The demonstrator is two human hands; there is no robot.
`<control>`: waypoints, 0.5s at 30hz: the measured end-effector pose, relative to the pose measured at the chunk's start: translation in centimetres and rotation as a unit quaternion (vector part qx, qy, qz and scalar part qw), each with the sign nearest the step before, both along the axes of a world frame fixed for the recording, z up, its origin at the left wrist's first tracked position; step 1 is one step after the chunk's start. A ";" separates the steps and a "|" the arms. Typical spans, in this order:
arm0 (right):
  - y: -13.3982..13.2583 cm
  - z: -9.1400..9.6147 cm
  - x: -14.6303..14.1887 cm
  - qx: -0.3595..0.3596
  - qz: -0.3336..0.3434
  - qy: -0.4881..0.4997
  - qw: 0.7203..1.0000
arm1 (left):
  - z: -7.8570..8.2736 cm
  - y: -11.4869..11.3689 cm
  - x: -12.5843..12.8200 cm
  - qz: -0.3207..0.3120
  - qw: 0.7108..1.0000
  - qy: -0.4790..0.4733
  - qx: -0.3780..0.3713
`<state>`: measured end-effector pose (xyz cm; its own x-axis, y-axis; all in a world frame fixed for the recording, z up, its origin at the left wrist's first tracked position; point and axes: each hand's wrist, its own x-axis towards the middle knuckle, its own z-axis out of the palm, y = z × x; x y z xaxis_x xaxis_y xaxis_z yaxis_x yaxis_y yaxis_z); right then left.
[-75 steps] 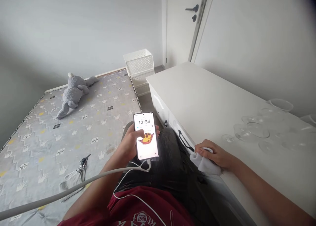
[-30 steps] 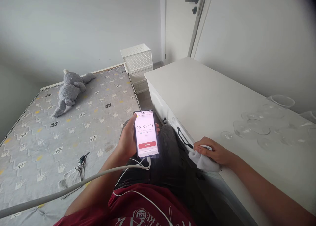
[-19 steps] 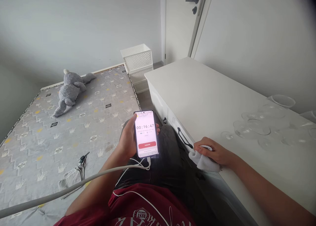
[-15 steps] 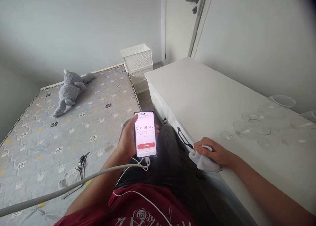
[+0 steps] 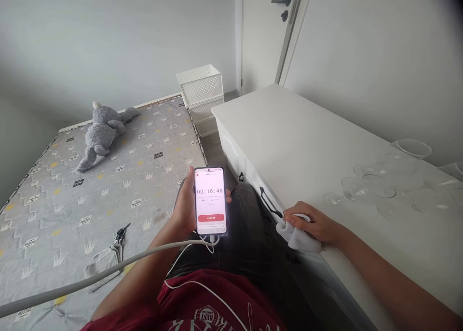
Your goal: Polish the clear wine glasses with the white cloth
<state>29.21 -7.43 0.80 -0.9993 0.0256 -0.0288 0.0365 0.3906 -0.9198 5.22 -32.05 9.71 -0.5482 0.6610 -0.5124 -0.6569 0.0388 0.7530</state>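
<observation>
My left hand (image 5: 186,205) is wrapped round a phone (image 5: 211,199) held upright over my lap, its lit screen showing a timer and a red button. A white cable (image 5: 188,246) runs from the phone's bottom edge toward my body. My right hand (image 5: 314,223) rests at the front edge of the white dresser top (image 5: 289,143), fingers curled over a crumpled white cloth (image 5: 297,238). Several clear glass bowls (image 5: 369,188) lie on the dresser to the right of that hand.
A bed with a grey patterned mattress (image 5: 72,196) fills the left, with a grey plush toy (image 5: 103,133) near its head and keys (image 5: 120,234) nearer me. A white lattice basket (image 5: 202,87) stands by the door (image 5: 267,32). Black drawer handles (image 5: 269,203) show beside my knee.
The phone screen went from a lock screen to a timer page. My left hand has lowered the phone slightly. My right hand stayed on the cloth.
</observation>
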 end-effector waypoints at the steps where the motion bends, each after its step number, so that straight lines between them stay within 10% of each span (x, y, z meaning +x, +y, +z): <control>1: 0.0 -0.1 0.0 0.000 0.003 0.001 1.000 | 0.1 0.0 0.0 0.000 1.000 -0.002 0.000; 15: 0.0 0.2 -0.1 -0.007 -0.002 -0.013 1.000 | 0.6 -1.1 -1.9 0.036 0.999 0.020 -0.029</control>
